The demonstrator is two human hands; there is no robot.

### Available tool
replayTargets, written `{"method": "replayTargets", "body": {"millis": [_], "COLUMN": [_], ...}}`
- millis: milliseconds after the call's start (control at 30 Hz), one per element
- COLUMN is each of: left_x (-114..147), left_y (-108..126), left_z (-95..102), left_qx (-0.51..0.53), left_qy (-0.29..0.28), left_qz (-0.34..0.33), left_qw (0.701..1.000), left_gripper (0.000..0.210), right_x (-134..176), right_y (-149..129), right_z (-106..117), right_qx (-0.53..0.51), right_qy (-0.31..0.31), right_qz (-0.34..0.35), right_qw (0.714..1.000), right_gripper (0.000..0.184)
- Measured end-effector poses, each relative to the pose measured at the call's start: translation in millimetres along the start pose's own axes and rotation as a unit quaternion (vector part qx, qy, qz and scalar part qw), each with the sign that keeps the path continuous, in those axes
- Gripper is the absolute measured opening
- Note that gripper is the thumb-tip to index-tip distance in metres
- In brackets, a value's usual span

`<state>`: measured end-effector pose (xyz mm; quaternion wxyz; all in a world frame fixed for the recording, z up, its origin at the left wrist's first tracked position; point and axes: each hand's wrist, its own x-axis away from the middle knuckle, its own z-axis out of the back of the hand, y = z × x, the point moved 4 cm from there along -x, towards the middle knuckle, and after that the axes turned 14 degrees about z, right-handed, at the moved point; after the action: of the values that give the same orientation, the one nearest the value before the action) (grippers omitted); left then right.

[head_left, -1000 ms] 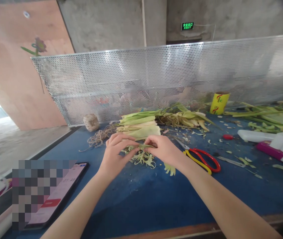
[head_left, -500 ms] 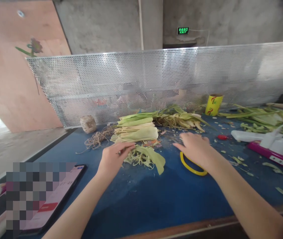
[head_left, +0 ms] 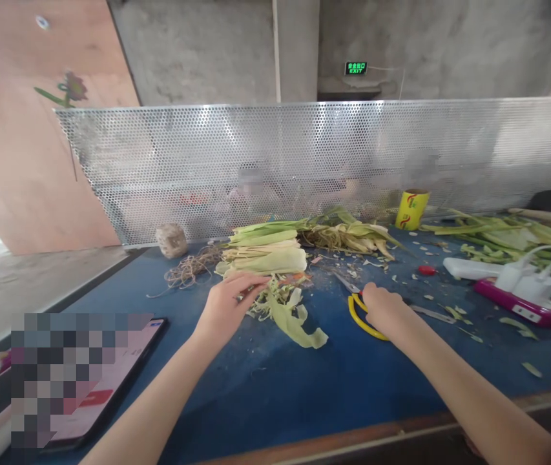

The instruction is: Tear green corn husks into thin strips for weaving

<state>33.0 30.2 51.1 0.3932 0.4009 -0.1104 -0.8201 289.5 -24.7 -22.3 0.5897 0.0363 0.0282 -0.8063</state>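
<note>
1. On my head view, the left fingers [head_left: 250, 280] pinch a thin brownish piece [head_left: 243, 295]; I can't make out quite what it is.
2. Just right of those fingertips, a pale green husk [head_left: 294, 325] droops onto the blue table [head_left: 265, 400], its far end curled. I can't tell whether it joins the pinched piece.
3. My right hand [head_left: 382, 310] is curled over the red handle of the scissors [head_left: 368, 327]. It hides its own fingers, so I can't tell how firmly they grasp.
4. The yellow loop shows just left of that hand; the blades [head_left: 345, 283] point away, up and left of the fingers.
5. Right beyond the left fingers I see the husk stack [head_left: 268, 257]; tangled string [head_left: 190, 268] lies to its left.
6. Beyond the right fingers stands a yellow roll [head_left: 411, 210]; well to their right is a purple power strip [head_left: 517, 303].
</note>
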Motion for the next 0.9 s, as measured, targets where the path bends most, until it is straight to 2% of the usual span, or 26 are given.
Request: {"method": "replayTargets", "body": {"millis": [133,233,300,367,433,500,667,900], "left_x": [0.5,1.3,1.5,1.8,2.0,2.3,2.8,3.7], "left_y": [-2.4,-4.2,-6.2,-8.1,-9.1,-8.7,-8.7,-6.1], "left_z": [2.0,1.8,1.0,0.5,0.5,1.0,1.0,-1.0], "left_qx": [-0.016,-0.025,-0.037,-0.045,-0.044,-0.035,-0.022,-0.018], "left_qy": [0.014,0.008,-0.002,-0.008,-0.005,0.008,0.044,0.048], "left_qz": [0.008,0.015,0.038,0.063,0.069,0.044,-0.032,-0.037], "left_qw": [1.000,1.000,0.999,0.997,0.997,0.998,0.998,0.998], "left_gripper": [0.016,0.018,0.018,0.017,0.016,0.016,0.015,0.013], "right_x": [1.3,5.3,11.8,23.7,39.0,54.1,71.0,74.3], "right_y": [-1.0,1.7,1.2,-4.3,-13.6,-24.0,-38.3,-46.2], "right_z": [3.1,14.6,26.8,40.3,50.6,58.0,62.3,59.5], "right_qx": [0.024,0.025,-0.012,-0.051,-0.062,-0.049,-0.049,-0.024], "right_qy": [0.042,0.092,0.158,0.227,0.258,0.279,0.286,0.281], "right_qz": [-0.049,-0.036,0.022,0.111,0.187,0.240,0.294,0.253], "right_qw": [0.998,0.995,0.987,0.966,0.946,0.928,0.911,0.925], "right_gripper": [0.022,0.025,0.033,0.040,0.037,0.037,0.035,0.032]}}
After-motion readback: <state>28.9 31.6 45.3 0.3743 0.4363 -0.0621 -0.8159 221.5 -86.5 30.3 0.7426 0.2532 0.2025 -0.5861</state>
